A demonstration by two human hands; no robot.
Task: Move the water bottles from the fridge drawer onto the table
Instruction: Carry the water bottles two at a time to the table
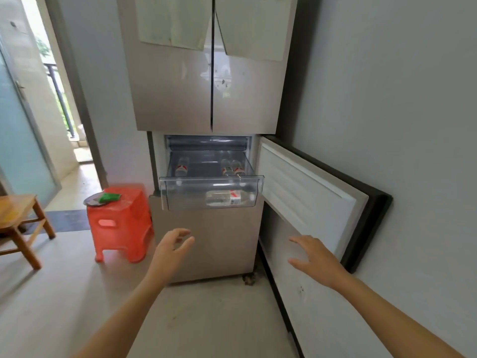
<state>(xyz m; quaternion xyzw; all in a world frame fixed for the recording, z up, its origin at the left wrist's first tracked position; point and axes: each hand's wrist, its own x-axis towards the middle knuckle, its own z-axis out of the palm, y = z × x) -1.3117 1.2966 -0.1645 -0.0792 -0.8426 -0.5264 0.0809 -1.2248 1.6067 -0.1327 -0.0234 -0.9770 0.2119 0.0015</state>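
Observation:
A clear plastic fridge drawer [180, 195] is pulled out below the fridge's double doors. One water bottle [224, 198] with a red and white label lies on its side against the drawer's front wall. Further back stand a single bottle [182, 167] on the left and two bottles [232, 167] side by side on the right. My left hand [172, 248] hovers below the drawer with fingers apart, holding nothing. My right hand [313, 257] is spread in front of the open lower fridge door [309, 192], empty.
A red plastic stool [121, 223] stands left of the fridge with a plate and a green object [108, 197] on it. A wooden table or stool [18, 215] is at the far left. A doorway to a balcony lies behind. A wall runs along the right.

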